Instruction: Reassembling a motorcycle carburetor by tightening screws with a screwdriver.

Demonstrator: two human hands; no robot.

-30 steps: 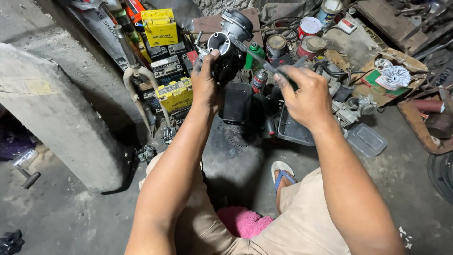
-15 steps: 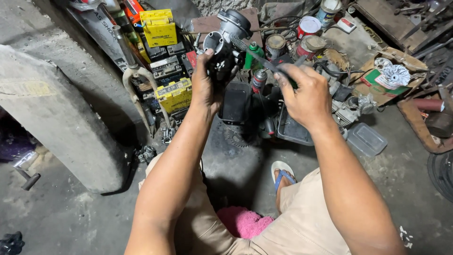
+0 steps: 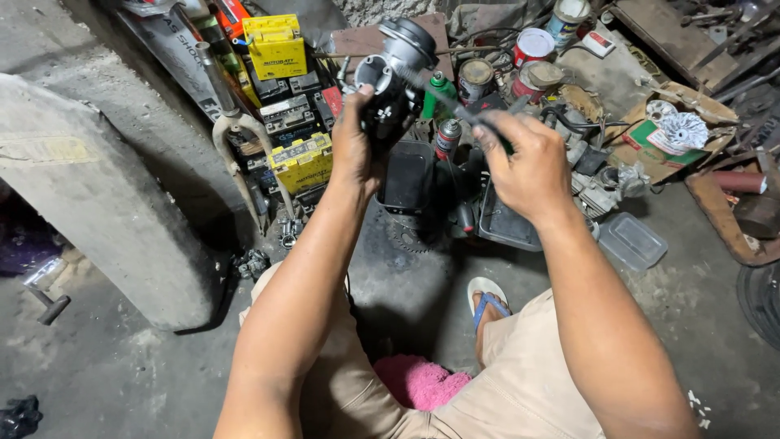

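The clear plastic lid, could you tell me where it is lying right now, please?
In the head view the clear plastic lid lies on the floor at the right, just beyond the person's right forearm, beside the black tray.

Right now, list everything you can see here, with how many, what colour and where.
carburetor: one, black and grey metal, held up in left hand
screwdriver: one, dark shaft, in right hand, tip at the carburetor
batteries: several, yellow and black, stacked upper left
cans: several, rusty or red-and-white, top centre
plastic box: one, clear, floor at right
concrete block: one, grey, left
pink cloth: one, below, between the legs
left hand: one
right hand: one
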